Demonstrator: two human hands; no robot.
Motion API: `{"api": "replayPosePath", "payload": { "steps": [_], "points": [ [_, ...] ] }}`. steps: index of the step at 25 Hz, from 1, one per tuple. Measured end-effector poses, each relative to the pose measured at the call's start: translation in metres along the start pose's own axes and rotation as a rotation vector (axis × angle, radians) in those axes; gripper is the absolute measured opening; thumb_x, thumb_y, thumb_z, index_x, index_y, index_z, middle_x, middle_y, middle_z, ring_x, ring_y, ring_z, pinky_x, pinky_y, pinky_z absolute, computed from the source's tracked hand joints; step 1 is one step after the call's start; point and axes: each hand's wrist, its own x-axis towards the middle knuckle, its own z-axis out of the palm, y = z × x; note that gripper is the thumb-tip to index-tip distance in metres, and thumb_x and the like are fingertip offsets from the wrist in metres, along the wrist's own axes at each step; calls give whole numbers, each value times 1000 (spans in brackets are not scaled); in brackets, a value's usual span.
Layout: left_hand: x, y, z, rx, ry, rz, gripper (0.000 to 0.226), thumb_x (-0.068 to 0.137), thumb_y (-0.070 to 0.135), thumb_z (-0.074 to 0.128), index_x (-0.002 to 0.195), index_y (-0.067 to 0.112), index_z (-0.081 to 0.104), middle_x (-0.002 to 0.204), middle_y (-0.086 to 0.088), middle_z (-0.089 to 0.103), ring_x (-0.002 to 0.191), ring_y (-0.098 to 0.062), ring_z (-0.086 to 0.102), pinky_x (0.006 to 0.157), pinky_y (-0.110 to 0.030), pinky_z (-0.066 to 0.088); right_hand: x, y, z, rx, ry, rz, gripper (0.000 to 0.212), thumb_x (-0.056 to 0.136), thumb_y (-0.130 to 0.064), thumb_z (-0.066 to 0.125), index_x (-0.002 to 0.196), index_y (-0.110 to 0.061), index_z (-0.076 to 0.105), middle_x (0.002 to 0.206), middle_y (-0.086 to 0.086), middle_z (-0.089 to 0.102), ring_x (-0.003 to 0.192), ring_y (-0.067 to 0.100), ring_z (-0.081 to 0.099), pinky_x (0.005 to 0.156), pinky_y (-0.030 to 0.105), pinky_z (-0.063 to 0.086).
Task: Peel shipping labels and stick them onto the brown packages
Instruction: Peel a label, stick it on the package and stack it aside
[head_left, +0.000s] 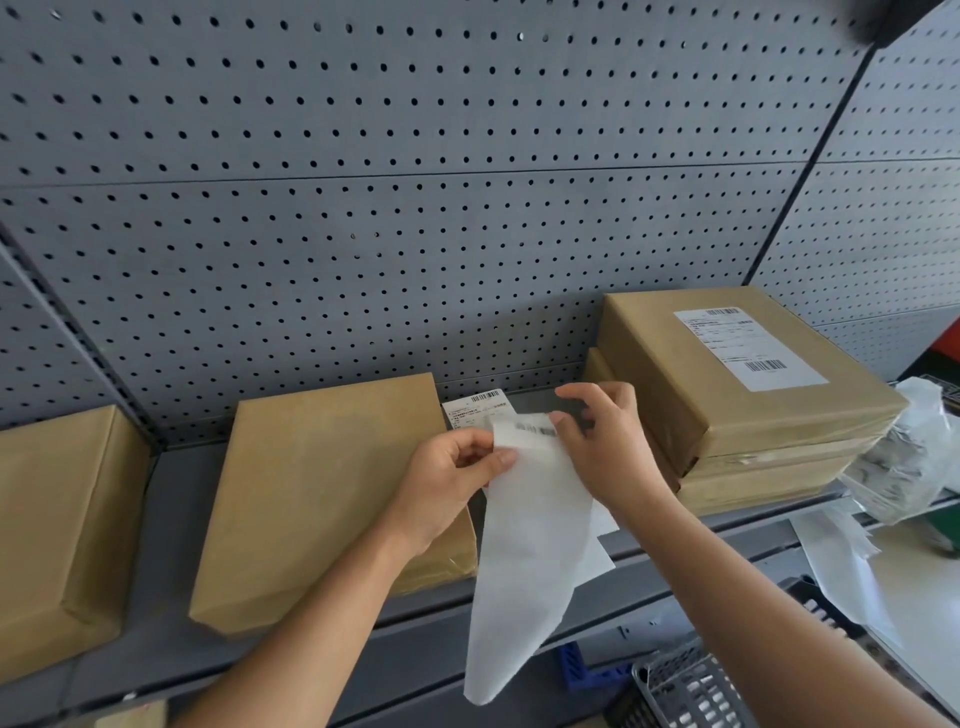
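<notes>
My left hand (451, 470) and my right hand (605, 441) both pinch the top of a white shipping label sheet (524, 561) that hangs down over the shelf edge; its top corner is curled back, showing a barcode. An unlabelled brown package (322, 493) lies flat just left of my hands. Another brown package (57, 525) sits at the far left. At the right stands a stack of brown packages (727, 395); the top one carries a stuck label (748, 347). More loose labels (480, 406) lie on the shelf behind my hands.
A grey pegboard wall (415, 182) backs the grey metal shelf (171, 499). Crumpled white backing paper (904, 457) piles up at the right. Below the shelf edge are a grey mesh basket (685, 686), a blue object (582, 665) and a white surface (914, 587).
</notes>
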Motion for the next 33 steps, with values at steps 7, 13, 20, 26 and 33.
{"api": "replayPosePath", "payload": {
  "steps": [7, 13, 20, 26, 33],
  "points": [
    [0, 1, 2, 17, -13, 14, 11, 93, 7, 71, 101, 8, 79, 96, -7, 80, 85, -13, 70, 80, -27, 54, -18, -14, -7, -242, -153, -558, 19, 93, -33, 64, 108, -23, 69, 104, -10, 62, 99, 14, 57, 82, 30, 51],
    [-2, 4, 2, 12, -24, 18, 18, 94, 5, 69, 97, 17, 81, 98, -6, 81, 93, -18, 75, 85, -26, 57, -19, -19, -8, -270, -147, -571, 27, 92, -45, 58, 103, -24, 71, 100, -14, 66, 89, 9, 64, 72, 31, 56],
    [-1, 1, 1, 38, -22, 23, 17, 94, 9, 71, 97, 22, 82, 99, -6, 80, 98, -26, 74, 94, -41, 57, -21, -20, -7, -352, -65, -588, 11, 95, -30, 60, 96, -23, 69, 91, -12, 68, 79, 11, 64, 60, 36, 57],
    [-3, 3, 3, 48, -71, 26, 13, 92, 6, 73, 93, 19, 77, 78, 0, 73, 76, -9, 65, 76, -22, 53, -17, -25, -12, -248, -36, -464, 8, 96, -30, 55, 96, -24, 61, 85, -13, 67, 77, 14, 64, 64, 42, 56],
    [-1, 1, 4, 64, -117, 21, 47, 90, 6, 74, 104, 51, 71, 66, 7, 56, 73, -17, 52, 76, -28, 42, -10, -30, -22, -143, -47, -368, 9, 97, -34, 51, 95, -28, 57, 84, -12, 67, 79, 13, 65, 72, 44, 57]
  ]
}}
